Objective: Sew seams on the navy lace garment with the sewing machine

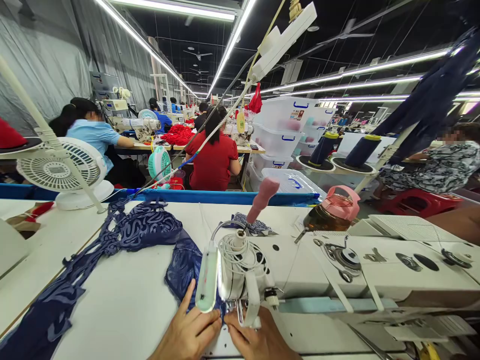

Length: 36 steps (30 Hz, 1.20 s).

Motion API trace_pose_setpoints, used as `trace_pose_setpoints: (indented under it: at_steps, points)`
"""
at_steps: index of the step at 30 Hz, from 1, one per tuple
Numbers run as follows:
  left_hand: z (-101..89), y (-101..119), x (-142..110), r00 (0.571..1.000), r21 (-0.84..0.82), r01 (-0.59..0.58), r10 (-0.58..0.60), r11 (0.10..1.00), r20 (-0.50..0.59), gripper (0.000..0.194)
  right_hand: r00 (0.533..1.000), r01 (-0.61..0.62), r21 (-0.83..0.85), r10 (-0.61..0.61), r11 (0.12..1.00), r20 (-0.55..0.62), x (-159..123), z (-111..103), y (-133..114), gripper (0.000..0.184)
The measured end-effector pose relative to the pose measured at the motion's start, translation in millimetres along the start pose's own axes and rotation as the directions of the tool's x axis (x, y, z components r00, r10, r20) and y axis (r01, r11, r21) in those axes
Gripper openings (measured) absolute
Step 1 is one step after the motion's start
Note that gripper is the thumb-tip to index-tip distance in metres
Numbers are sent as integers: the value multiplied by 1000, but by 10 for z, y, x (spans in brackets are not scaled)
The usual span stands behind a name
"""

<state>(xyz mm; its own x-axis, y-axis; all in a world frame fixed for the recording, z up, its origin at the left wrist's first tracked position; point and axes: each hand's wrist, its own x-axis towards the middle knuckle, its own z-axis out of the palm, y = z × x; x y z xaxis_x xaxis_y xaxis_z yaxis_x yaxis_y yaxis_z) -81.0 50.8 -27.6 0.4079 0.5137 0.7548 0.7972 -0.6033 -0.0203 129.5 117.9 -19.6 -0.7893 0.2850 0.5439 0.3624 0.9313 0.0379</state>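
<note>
A strip of navy patterned fabric (183, 262) runs under the needle area of a white sewing machine (300, 260). My left hand (191, 332) lies at the fabric's near edge, one finger stretched forward over it, thumb and forefinger tips close together on the edge by the presser foot (234, 307). Just right of the foot, my right hand (257, 335) has its fingertips closed at the fabric edge; the machine's head partly covers this hand. A small lit lamp (207, 280) hangs over the cloth and hides part of it.
More navy fabric (48, 315) trails down the left of the table. A pink-handled tool (262, 197) stands upright on the machine head. Behind are a pink-lidded jug (333, 210), a white fan (63, 165) and thread cones (324, 148). Scissors (369, 342) lie lower right. Co-workers sit beyond.
</note>
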Motion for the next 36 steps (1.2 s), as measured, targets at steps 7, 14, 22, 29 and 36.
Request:
trace_pose_setpoints:
  at_steps: [7,14,22,29,36]
  points:
    - [-230,-28,150,975,-97,-13,34,995,218,30,994,-40,17,42,999,-97,-16,-40,16,26]
    - [-255,15,222,985,9,-52,49,999,166,28,992,-117,109,122,987,-39,31,-145,-5,29]
    - [-65,-30,-55,975,-136,27,4,990,224,33,940,-330,315,341,890,23,37,0,2,16]
    - [-95,-39,-52,978,-147,26,5,989,208,31,898,-429,400,431,810,90,106,-47,-1,18]
    - [-118,-19,-33,978,-122,41,-14,992,207,32,913,-392,426,403,815,71,37,-50,-3,17]
